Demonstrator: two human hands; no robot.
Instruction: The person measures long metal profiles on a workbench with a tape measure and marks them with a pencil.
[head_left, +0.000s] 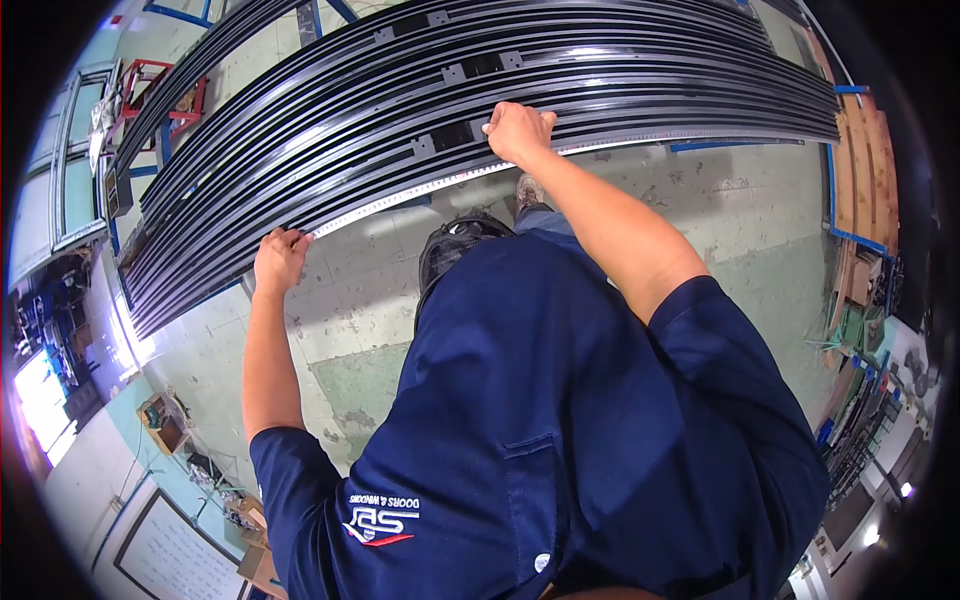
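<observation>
Long black metal profiles (390,150) lie side by side across the supports in front of me. Along the nearest profile's front edge runs a white measuring tape (440,185) with fine markings, stretching to the right. My left hand (282,260) is closed at the tape's left end, fingers pinched against the front profile. Farther right, my right hand (520,132) is curled over the front profiles, above the tape; whatever its fingers hold is hidden. Small dark plates (450,138) sit across the profiles just left of my right hand.
Wooden boards on a blue frame (868,170) stand at the right end of the profiles. A red metal frame (165,95) is at the far left. A whiteboard (170,550) shows at the lower left. My shoe (528,192) rests on the worn floor (370,300).
</observation>
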